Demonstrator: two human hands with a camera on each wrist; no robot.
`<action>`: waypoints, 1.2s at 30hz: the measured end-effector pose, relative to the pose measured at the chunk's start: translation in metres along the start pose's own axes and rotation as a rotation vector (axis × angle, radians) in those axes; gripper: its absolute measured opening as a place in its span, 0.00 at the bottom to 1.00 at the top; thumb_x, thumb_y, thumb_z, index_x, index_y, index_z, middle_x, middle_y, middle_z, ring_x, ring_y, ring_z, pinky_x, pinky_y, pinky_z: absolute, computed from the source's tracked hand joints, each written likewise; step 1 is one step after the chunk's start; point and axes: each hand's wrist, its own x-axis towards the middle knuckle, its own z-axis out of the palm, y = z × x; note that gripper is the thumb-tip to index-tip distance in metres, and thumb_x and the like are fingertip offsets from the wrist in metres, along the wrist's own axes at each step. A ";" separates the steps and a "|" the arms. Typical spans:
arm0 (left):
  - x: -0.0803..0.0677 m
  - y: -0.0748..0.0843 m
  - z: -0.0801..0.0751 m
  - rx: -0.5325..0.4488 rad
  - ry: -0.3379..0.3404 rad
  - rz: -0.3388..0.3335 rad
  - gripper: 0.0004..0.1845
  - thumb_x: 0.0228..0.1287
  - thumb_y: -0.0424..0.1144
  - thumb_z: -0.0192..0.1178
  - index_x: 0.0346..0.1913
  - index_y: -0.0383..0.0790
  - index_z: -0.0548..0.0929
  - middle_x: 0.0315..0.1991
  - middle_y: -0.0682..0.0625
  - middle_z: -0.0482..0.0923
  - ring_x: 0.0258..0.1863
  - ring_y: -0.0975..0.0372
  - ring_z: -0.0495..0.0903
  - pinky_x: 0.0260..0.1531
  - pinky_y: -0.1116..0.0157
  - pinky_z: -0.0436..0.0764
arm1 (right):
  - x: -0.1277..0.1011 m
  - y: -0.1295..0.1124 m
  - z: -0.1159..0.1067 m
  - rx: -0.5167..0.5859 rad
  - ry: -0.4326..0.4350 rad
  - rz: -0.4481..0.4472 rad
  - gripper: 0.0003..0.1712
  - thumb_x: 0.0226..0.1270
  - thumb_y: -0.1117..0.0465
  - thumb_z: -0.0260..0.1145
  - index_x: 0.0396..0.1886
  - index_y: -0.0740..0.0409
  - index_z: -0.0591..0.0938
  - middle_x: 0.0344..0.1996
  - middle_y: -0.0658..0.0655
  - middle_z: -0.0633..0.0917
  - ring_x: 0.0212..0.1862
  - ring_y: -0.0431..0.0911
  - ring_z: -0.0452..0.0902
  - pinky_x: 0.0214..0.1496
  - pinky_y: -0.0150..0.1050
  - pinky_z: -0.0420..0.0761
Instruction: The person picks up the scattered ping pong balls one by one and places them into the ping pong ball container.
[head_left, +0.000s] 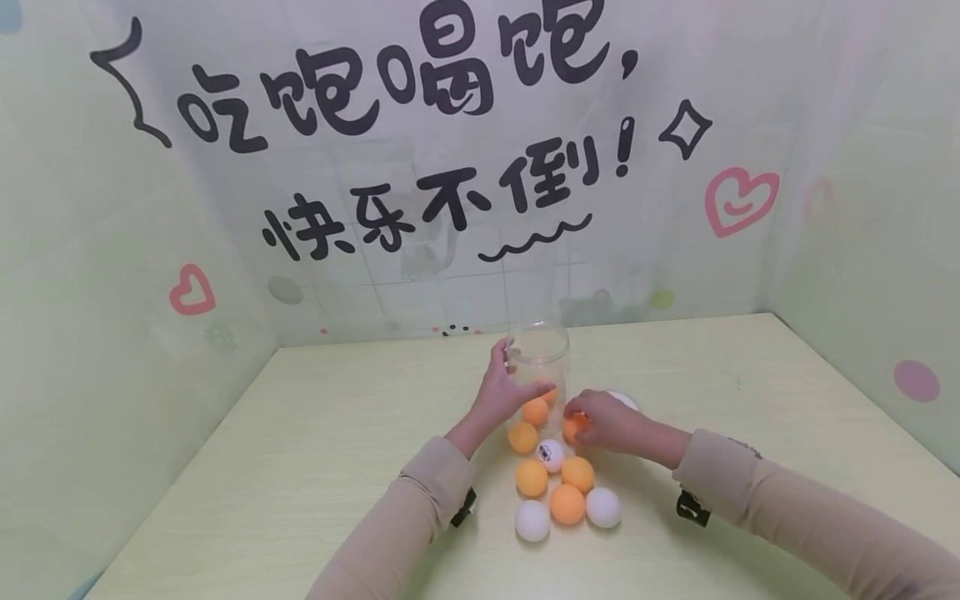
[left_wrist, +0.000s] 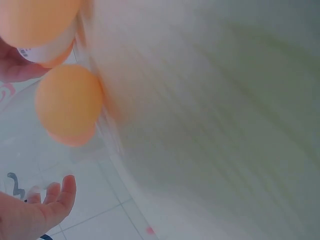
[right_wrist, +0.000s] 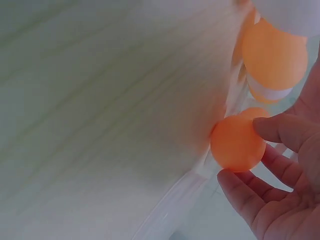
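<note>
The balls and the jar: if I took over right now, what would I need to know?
Left hand holds the clear jar upright on the table.
Right hand pinches one orange ball beside the jar's base.
Done: at least one orange ball seems to sit in the jar's bottom; the count is unclear.
Left: the loose balls in front of the jar, four orange and three white. Something white lies behind the right hand.
</note>
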 end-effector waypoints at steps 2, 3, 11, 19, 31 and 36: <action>-0.001 0.000 0.000 0.000 -0.002 -0.001 0.52 0.47 0.45 0.70 0.69 0.42 0.48 0.67 0.39 0.55 0.63 0.45 0.61 0.58 0.49 0.67 | 0.000 0.000 0.002 -0.001 0.000 0.001 0.13 0.49 0.67 0.67 0.37 0.64 0.80 0.30 0.54 0.79 0.29 0.42 0.67 0.30 0.32 0.69; -0.001 0.000 0.000 0.001 -0.003 -0.002 0.52 0.47 0.46 0.70 0.69 0.42 0.48 0.67 0.39 0.55 0.63 0.45 0.62 0.58 0.49 0.67 | 0.000 0.000 0.003 -0.005 0.003 -0.003 0.14 0.48 0.67 0.67 0.37 0.64 0.80 0.29 0.54 0.78 0.29 0.42 0.66 0.30 0.32 0.69; -0.003 0.000 -0.002 -0.002 -0.009 0.001 0.52 0.47 0.45 0.70 0.69 0.42 0.47 0.67 0.39 0.55 0.63 0.45 0.61 0.58 0.49 0.67 | 0.000 -0.001 0.008 -0.057 0.028 -0.027 0.15 0.47 0.68 0.69 0.37 0.65 0.79 0.30 0.55 0.78 0.29 0.42 0.67 0.31 0.32 0.70; -0.005 -0.002 -0.004 -0.001 -0.014 0.014 0.52 0.47 0.46 0.70 0.69 0.42 0.48 0.67 0.39 0.55 0.63 0.46 0.62 0.58 0.49 0.67 | 0.000 -0.005 0.005 -0.054 -0.016 -0.004 0.16 0.47 0.67 0.69 0.39 0.64 0.79 0.30 0.54 0.78 0.30 0.42 0.68 0.32 0.32 0.70; -0.007 -0.004 -0.005 -0.009 -0.018 0.017 0.50 0.48 0.42 0.70 0.69 0.43 0.48 0.66 0.39 0.56 0.62 0.46 0.62 0.57 0.48 0.67 | 0.000 -0.014 -0.019 -0.093 -0.054 -0.030 0.15 0.46 0.70 0.66 0.38 0.66 0.79 0.28 0.54 0.78 0.29 0.43 0.67 0.31 0.32 0.69; -0.009 -0.004 -0.006 -0.007 -0.022 0.023 0.50 0.48 0.43 0.70 0.69 0.42 0.48 0.66 0.39 0.56 0.62 0.46 0.62 0.57 0.49 0.68 | 0.001 -0.016 -0.032 -0.121 -0.050 -0.040 0.15 0.46 0.70 0.66 0.38 0.66 0.79 0.29 0.55 0.79 0.30 0.43 0.68 0.32 0.33 0.70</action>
